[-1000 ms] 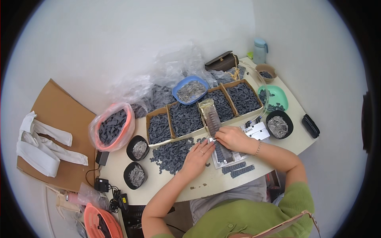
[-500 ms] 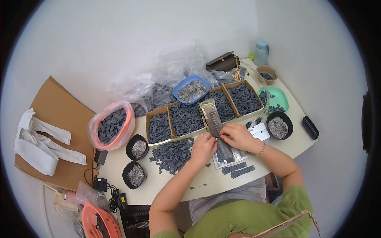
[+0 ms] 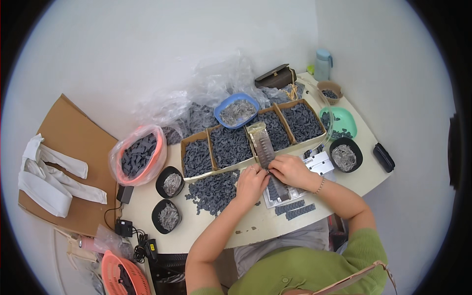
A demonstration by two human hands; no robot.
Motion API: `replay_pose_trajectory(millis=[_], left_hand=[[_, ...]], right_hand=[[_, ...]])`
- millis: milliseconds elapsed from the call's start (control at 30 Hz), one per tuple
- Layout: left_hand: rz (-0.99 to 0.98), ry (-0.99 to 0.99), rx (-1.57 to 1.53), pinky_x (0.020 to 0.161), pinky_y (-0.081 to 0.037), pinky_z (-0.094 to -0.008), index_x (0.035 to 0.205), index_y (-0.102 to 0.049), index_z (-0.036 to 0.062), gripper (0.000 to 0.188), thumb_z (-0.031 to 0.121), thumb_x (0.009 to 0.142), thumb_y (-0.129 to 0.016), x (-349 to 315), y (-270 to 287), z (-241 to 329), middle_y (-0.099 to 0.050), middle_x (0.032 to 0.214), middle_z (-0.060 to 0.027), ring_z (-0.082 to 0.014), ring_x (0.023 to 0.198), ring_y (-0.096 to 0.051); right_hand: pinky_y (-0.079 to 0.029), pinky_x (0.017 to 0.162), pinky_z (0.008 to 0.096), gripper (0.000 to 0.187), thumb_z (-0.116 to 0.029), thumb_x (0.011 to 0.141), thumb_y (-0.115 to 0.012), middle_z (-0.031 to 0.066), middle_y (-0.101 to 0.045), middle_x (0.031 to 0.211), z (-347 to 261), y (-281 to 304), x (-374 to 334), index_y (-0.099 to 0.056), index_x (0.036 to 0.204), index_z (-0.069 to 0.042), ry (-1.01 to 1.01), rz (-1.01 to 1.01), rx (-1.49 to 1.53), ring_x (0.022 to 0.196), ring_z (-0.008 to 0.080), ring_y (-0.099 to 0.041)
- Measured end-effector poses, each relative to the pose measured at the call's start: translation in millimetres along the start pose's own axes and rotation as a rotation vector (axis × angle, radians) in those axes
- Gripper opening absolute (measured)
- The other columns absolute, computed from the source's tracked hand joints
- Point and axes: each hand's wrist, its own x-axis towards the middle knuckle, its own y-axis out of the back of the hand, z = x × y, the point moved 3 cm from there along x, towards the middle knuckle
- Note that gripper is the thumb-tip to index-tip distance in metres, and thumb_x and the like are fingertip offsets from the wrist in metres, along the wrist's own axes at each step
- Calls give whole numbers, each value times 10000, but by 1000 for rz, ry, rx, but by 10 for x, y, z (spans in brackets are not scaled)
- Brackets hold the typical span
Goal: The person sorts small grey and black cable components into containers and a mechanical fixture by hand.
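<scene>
My left hand (image 3: 251, 184) and my right hand (image 3: 294, 172) meet over a long narrow slotted rail (image 3: 264, 146) that slants across the work spot. Fingers of both hands are pinched together close to each other at the rail's middle. Whatever sits between the fingertips is too small to make out. Beneath the rail's near end lies a metal fixture plate (image 3: 271, 203), partly covered by my right hand and forearm. Two rows of dark grey pieces (image 3: 300, 212) lie just in front of the plate. Left of my left hand spreads a pile of loose dark grey pieces (image 3: 212, 192).
Behind my hands stands a divided cardboard box (image 3: 214, 156) of grey pieces, with a blue tray (image 3: 220, 109) of metal pins on it. Black bowls of pins (image 3: 169, 217) (image 3: 344, 156) flank the work. A pink basket (image 3: 160, 156) is left, a green tray (image 3: 351, 117) right.
My right hand has shifted slightly left and up along the rail, closer to my left hand. My left hand stays nearly in place, still pinching.
</scene>
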Motion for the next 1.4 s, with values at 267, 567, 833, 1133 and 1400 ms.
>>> replay_pose_trajectory(millis=[267, 567, 833, 1133, 1400], left_hand=[[-3, -101, 149, 641, -450, -364, 863, -667, 67, 172, 153, 727, -728, -104, -46, 28, -549, 797, -56, -236, 755, -556], [-95, 54, 184, 837, -436, -405, 1085, -654, 41, 419, 243, 729, -745, -427, 618, 402, -584, 1093, -143, -295, 976, -552], [142, 549, 493, 834, -445, -432, 984, -672, 23, 229, 116, 776, -697, -1262, 1851, -570, -602, 1034, -161, -338, 953, -568], [-110, 846, 427, 715, -473, -422, 855, -674, -11, 119, 60, 761, -690, -1833, 2034, -1149, -617, 830, -173, -345, 781, -604], [-106, 869, 403, 677, -461, -421, 768, -600, -14, 79, 21, 755, -669, -1818, 2060, -1180, -592, 786, -168, -344, 735, -586]], right_hand=[[-496, 669, 400, 83, -119, 782, -641, 95, -589, 768, 5, -9, -38, -623, 829, -54, 26, 19, -2, 760, 292, -608], [-498, 701, 347, 173, -118, 726, -591, 72, -560, 820, -164, -90, -108, -614, 873, -30, 265, -23, -248, 785, 231, -573], [-480, 708, 348, 209, -116, 769, -557, 68, -531, 865, -272, 36, -127, -625, 939, -14, 285, -110, -422, 834, 218, -552], [-489, 684, 358, 152, -137, 782, -671, 61, -529, 844, -101, -61, 72, -640, 908, -57, 187, -91, -121, 804, 247, -566], [-501, 723, 350, 111, -106, 760, -603, 69, -558, 856, -71, -120, 54, -637, 850, -50, 172, -105, -114, 859, 244, -574]])
